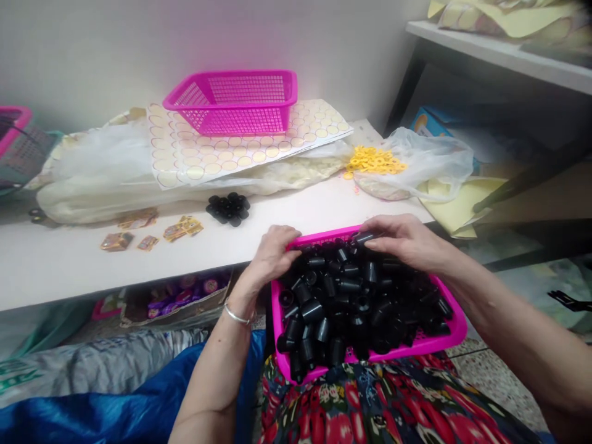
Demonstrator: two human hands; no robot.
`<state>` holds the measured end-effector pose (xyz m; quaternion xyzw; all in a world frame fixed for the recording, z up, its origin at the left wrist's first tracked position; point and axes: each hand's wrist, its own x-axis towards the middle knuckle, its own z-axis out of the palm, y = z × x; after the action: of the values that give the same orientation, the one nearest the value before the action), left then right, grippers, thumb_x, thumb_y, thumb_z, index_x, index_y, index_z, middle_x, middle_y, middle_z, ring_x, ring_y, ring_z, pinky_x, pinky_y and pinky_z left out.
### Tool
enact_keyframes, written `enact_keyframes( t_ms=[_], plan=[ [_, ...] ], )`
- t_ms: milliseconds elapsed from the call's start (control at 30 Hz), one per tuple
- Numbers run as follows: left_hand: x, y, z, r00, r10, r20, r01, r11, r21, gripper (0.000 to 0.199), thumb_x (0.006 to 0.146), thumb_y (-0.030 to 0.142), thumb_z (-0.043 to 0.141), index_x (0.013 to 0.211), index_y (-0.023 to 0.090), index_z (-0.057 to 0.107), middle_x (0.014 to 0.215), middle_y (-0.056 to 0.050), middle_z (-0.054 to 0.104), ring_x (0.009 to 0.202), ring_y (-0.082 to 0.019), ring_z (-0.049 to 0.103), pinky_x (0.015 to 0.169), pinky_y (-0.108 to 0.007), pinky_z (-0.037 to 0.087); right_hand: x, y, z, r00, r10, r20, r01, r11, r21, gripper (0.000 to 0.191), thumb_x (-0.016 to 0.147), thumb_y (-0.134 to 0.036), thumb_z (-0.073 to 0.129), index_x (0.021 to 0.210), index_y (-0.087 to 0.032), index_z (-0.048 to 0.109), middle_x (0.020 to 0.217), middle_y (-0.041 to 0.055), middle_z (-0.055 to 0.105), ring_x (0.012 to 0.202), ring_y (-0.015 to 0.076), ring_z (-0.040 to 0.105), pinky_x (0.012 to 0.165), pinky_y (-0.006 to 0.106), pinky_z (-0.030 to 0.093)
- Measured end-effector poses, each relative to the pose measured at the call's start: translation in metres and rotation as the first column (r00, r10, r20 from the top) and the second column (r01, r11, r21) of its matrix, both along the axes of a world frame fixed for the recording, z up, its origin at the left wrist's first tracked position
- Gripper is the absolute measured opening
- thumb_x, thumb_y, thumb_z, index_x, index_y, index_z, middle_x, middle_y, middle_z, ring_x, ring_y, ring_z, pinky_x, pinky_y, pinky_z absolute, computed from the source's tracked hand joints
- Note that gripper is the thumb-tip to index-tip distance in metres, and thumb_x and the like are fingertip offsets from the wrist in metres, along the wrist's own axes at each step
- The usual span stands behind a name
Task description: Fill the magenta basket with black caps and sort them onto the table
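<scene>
A pink basket (456,336) full of black plastic caps (349,285) rests on my lap against the table edge. My left hand (276,250) is at the basket's far left corner, its fingertips curled over the rim and hidden among the caps. At the far rim, my right hand (400,237) pinches a black cap (364,238) between thumb and fingers. On the table beyond my left hand lies a small cluster of black caps (229,208).
An empty pink basket (245,120) stands on sheets of round stickers (222,161). Yellow pieces (374,160) lie beside a plastic bag (428,157). Small printed packets (182,228) are on the left of the table (60,271). A shelf (499,55) rises at the right.
</scene>
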<state>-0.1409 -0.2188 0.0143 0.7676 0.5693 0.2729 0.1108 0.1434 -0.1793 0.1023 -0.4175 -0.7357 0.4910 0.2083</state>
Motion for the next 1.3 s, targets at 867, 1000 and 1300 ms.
enact_keyframes(
  t_ms=[867,1000,1300],
  plan=[
    [0.030,0.007,0.006,0.939,-0.238,-0.248,0.183,0.957,-0.228,0.022,0.084,0.028,0.052,0.092,0.021,0.072,0.141,-0.011,0.043,0.140,-0.043,0.018,0.103,-0.069,0.027,0.000,-0.048,-0.007,0.855,-0.504,-0.123,0.485,0.691,0.536,0.026,0.075,-0.025,0.066,0.100,-0.020,0.069,0.097,0.0048,0.070,0.090,0.0213,0.063,0.085,0.035,0.049],
    [0.045,0.018,0.011,0.909,-0.267,-0.319,0.154,0.929,-0.337,0.022,0.080,0.024,0.048,0.081,0.016,0.068,0.133,-0.016,0.048,0.140,-0.045,0.021,0.101,-0.073,0.026,0.032,-0.028,-0.023,0.620,-0.688,-0.378,0.780,0.489,0.391,0.023,0.069,-0.023,0.070,0.091,-0.018,0.070,0.081,0.0013,0.069,0.074,0.0159,0.062,0.074,0.030,0.050],
    [0.064,0.017,0.024,0.930,-0.089,-0.357,-0.055,0.926,-0.374,0.029,0.068,0.013,0.054,0.095,0.012,0.064,0.119,-0.022,0.057,0.124,-0.042,0.044,0.091,-0.064,0.041,0.055,-0.023,-0.077,0.259,-0.843,-0.472,0.911,0.375,-0.169,0.017,0.057,-0.013,0.077,0.066,-0.016,0.063,0.054,0.0002,0.061,0.049,0.0125,0.057,0.050,0.027,0.050]
  ],
)
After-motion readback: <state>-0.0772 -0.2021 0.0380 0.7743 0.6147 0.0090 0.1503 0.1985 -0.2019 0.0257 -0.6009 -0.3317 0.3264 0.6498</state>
